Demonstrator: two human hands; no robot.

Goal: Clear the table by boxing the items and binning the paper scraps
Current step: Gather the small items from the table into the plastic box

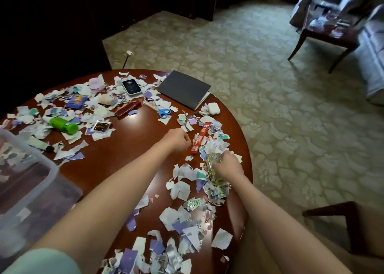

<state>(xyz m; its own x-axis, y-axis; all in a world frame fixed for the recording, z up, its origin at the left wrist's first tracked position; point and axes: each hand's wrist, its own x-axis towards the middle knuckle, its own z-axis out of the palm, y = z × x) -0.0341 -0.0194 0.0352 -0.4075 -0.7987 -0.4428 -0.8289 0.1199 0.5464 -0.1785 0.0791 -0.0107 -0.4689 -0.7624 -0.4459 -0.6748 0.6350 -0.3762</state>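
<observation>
Looking down from the head camera onto a round wooden worktop [128, 145]. Finding a clear plastic box [48, 165] at the left of the view, overlapping the worktop's edge, with a few pale paper pieces inside, blurred through its wall. Noting torn paper scraps [180, 190] littering most of the worktop, thickest along the near right rim and across the far left.

Holding the left grip [176, 141] low over bare wood, fingers curled, just beside a red sachet [199, 140]; not managing to tell whether anything is pinched inside. Gripping a yellow-green packet [212, 172] with the right grip [227, 164], deep among scraps near the right rim.

Spotting, farther back, blue-handled scissors [164, 112], a white earbud case [213, 108] and a grey notebook [184, 88] hanging slightly over the far edge. Picking out, on the left, a phone [131, 86], a dark red tube [128, 109], a green bottle [63, 124] lying on its side and a dark square sachet [101, 126], all ringed by scraps.
</observation>
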